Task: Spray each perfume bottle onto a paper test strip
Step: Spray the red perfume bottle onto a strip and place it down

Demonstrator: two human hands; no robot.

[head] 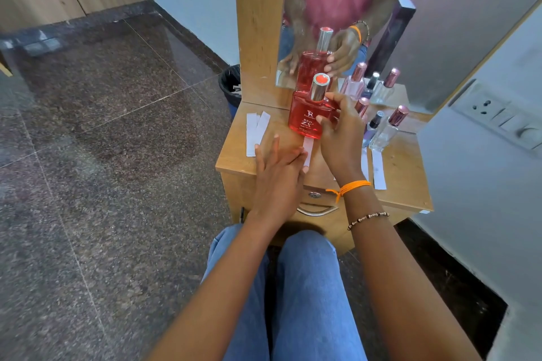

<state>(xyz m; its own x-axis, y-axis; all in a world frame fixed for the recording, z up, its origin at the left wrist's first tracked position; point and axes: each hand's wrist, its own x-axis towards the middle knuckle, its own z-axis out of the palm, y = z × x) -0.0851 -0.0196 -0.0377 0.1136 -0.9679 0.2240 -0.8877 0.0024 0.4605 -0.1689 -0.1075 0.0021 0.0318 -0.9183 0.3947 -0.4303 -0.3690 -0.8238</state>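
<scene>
A red perfume bottle (pixel 306 117) with a silver cap stands on the small wooden dresser top (pixel 240 152). My right hand (pixel 341 138) grips its right side, thumb on the front. My left hand (pixel 277 173) lies flat with straight fingers on a white paper test strip (pixel 308 149) just below the bottle. Two unused strips (pixel 256 133) lie at the left of the top. To the right stand a pink bottle (pixel 362 107), a small dark-capped bottle (pixel 372 127) and a clear bottle (pixel 387 130), with strips (pixel 378 168) in front of them.
A mirror (pixel 440 23) rises behind the dresser and reflects the bottles and hands. A black bin (pixel 230 85) sits on the floor at the left. A wall socket panel (pixel 498 117) is at the right. My knees in jeans are below the drawer handle (pixel 316 209).
</scene>
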